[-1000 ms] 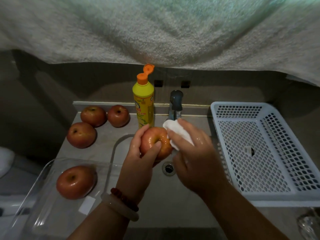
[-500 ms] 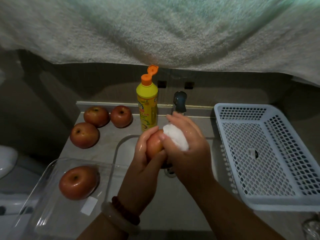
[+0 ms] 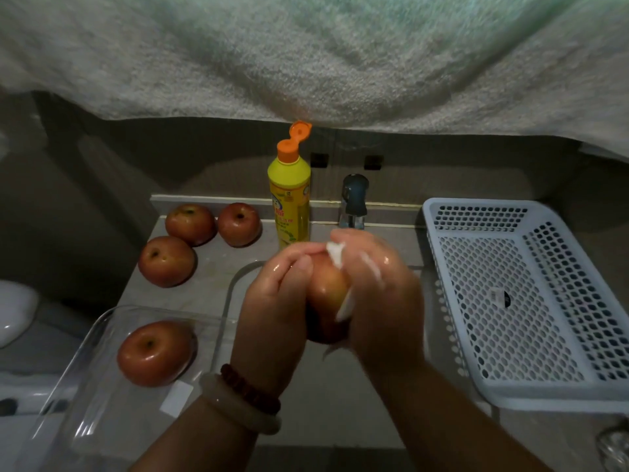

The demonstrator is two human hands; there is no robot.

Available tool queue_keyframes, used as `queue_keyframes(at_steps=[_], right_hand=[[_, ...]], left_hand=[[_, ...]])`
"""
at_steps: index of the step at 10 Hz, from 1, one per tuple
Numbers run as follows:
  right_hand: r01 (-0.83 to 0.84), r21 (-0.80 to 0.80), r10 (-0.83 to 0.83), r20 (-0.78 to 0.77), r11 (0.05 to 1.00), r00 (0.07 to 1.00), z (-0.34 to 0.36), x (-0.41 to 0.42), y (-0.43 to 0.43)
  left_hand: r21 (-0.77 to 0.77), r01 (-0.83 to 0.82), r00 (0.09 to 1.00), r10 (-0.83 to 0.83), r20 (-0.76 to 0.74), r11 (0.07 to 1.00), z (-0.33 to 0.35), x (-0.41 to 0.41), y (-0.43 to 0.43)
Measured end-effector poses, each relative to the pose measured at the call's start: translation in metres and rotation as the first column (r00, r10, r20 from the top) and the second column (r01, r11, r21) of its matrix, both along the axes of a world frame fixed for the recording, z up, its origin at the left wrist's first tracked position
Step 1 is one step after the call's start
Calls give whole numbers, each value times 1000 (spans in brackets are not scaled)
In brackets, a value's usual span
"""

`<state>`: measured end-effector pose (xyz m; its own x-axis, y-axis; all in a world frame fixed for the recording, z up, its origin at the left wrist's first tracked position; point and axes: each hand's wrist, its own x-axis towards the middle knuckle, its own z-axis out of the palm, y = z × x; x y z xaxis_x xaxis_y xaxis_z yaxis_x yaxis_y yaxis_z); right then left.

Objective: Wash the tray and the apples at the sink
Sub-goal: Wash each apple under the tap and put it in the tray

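Over the sink basin, my left hand grips a red apple from the left. My right hand holds a white cloth wrapped against the apple's right side; most of the cloth is hidden under my fingers. Both hands are wet. A clear tray at the lower left holds one apple. Three more apples lie on the counter behind it.
A yellow soap bottle with its orange cap flipped open stands behind the sink, beside the faucet. A white perforated basket sits to the right. A towel hangs overhead. A glass object shows at the bottom right corner.
My right hand has moved the cloth from the apple's top down round its right side. Both hands now enclose the apple more, hiding most of it.
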<state>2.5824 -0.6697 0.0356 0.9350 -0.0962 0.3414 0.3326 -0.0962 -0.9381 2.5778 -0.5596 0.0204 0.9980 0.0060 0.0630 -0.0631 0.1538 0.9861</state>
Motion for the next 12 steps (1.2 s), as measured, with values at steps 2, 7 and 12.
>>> queue_keyframes(at_steps=[2,7,12], right_hand=[[281,-444,-72,432,851,899,-13,4,-2],[112,-108,-86,216,988,973,0,-8,-2],[0,541,232,-360,841,903,-3,-3,-12]], left_hand=[[-36,-36,999,35,-32,999,10,5,-7],[68,-12,987,1,160,998,19,2,-8],[464,-197,914,-8,405,864,21,8,-7]])
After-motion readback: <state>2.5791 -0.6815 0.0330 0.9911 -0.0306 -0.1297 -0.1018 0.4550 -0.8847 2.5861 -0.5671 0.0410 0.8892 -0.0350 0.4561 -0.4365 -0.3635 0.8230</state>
